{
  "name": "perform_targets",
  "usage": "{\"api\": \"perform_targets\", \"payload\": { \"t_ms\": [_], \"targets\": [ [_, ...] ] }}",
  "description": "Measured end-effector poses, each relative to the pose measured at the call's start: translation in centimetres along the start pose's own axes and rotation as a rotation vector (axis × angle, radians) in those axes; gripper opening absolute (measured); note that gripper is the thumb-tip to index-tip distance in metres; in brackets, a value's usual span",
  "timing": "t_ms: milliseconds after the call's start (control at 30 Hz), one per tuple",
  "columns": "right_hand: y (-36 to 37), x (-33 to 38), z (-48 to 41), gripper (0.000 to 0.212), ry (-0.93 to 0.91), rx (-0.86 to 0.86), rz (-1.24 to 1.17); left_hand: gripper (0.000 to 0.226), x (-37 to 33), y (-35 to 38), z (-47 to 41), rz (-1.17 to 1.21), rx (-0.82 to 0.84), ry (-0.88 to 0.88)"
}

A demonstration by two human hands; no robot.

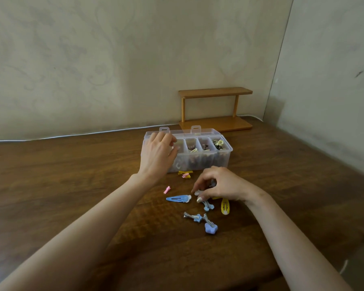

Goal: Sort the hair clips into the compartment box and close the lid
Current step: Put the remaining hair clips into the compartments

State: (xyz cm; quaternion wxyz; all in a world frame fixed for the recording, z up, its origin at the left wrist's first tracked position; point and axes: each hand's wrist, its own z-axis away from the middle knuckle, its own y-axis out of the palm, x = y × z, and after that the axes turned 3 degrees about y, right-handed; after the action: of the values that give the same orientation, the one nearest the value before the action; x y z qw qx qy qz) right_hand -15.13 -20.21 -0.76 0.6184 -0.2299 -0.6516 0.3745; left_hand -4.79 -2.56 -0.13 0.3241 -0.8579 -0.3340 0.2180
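A clear plastic compartment box (223, 159) stands open on the wooden table, its lid tilted back, with several clips in its right compartments. My left hand (157, 155) hovers over the box's left end, fingers loosely curled; whether it holds anything is hidden. My right hand (218, 183) pinches a pale clip (198, 193) on the table in front of the box. Loose clips lie around it: a blue snap clip (178, 199), a yellow snap clip (225, 206), a small pink clip (166, 190), yellow and pink clips (185, 174) by the box, and blue-tipped metal clips (200, 218).
A small two-tier wooden shelf (215, 109) stands against the wall behind the box. A white cable (72, 135) runs along the table's back edge. A wall closes the right side.
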Motion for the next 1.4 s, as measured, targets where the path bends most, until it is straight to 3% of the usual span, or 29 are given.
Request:
{"api": "perform_targets", "payload": {
  "t_ms": [233, 433, 567, 800, 1000, 1200, 1400],
  "targets": [
    [0.2, 0.4, 0.0, 0.021, 0.01, -0.046, 0.012, 0.019, -0.3, -1.4, 1.8, 0.04, -0.021, 0.096],
    [0.8, -0.6, -0.9, 0.02, -0.001, -0.254, 0.07, 0.017, -1.4, -1.2, 3.4, 0.196, 0.182, 0.132],
    [0.7, -1.5, -1.1, 0.008, 0.001, -0.342, 0.031, 0.014, -1.9, -0.7, 4.1, 0.222, 0.277, 0.135],
    [0.0, -0.8, -0.4, 0.032, -0.003, -0.184, 0.117, 0.02, -2.7, -0.2, 4.2, 0.221, 0.348, 0.188],
    [0.3, -0.9, -0.6, 0.034, -0.006, -0.228, -0.008, 0.025, -2.9, 0.6, 3.7, 0.136, 0.47, 0.171],
    [0.4, -0.8, -0.6, 0.028, -0.029, -0.283, -0.108, 0.019, -2.9, 0.9, 3.3, 0.097, 0.41, 0.171],
    [0.3, -1.1, -0.7, 0.015, -0.064, -0.489, -0.06, 0.01, -2.2, 0.8, 3.5, 0.112, 0.292, 0.112]
  ]
}}
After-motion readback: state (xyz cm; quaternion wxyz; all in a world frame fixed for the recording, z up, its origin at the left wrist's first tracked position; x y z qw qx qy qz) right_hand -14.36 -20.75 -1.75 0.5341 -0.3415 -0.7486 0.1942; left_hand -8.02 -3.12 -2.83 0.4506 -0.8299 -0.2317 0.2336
